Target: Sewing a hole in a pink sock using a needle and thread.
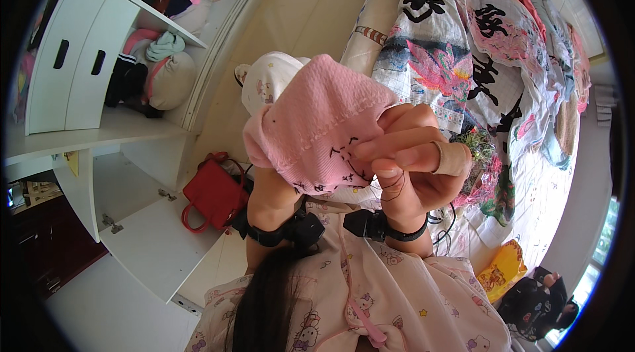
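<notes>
A pink knitted cloth (317, 119) with dark stitches along its lower part is draped over my left hand (272, 187), whose fingers are hidden under it. At the cloth's right side is my right hand (421, 163), its thumb and fingertips pinched together, with a beige bandage (450, 158) around one finger. Dark thread (392, 189) loops by the thumb and runs to the stitched edge. Whether a needle sits between the fingertips cannot be told. Each wrist wears a black strap with a black device.
Cross-stitch fabrics (441, 62) cover the bed at right, beside a tangle of coloured threads (478, 153). A red handbag (216, 193) stands on the floor at left, near an open white cabinet door (158, 243). A yellow bag (503, 270) lies lower right.
</notes>
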A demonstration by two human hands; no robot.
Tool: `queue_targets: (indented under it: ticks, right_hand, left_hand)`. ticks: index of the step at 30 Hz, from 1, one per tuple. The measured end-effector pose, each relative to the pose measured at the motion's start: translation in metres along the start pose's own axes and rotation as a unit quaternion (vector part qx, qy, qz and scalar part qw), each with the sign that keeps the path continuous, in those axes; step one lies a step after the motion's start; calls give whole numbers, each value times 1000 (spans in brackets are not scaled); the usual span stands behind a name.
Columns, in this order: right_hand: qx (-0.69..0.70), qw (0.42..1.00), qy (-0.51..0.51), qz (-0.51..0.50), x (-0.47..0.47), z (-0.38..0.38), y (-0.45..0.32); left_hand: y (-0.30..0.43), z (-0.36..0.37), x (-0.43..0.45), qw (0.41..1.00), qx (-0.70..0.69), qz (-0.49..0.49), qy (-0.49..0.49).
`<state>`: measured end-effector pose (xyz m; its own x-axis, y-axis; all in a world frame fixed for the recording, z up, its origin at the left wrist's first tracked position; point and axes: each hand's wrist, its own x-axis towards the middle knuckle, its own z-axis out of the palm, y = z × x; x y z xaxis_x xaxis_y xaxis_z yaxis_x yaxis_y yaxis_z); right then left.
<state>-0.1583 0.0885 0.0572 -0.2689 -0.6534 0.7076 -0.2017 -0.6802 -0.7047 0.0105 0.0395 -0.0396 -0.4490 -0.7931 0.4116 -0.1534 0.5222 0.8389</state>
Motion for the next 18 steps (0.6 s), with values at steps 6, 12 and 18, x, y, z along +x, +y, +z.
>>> queue_targets:
  ticks: [6, 12, 18]
  right_hand:
    - [11, 1000, 24, -4, -2, 2, 1]
    - [-66, 998, -5, 6, 2, -1, -2]
    - [-57, 997, 53, -1, 3, 9, -1]
  left_hand:
    - [-3, -1, 0, 1000, 13, 17, -12]
    - [-5, -1, 1, 999, 23, 28, -23]
    - [-7, -1, 5, 998, 32, 41, -31]
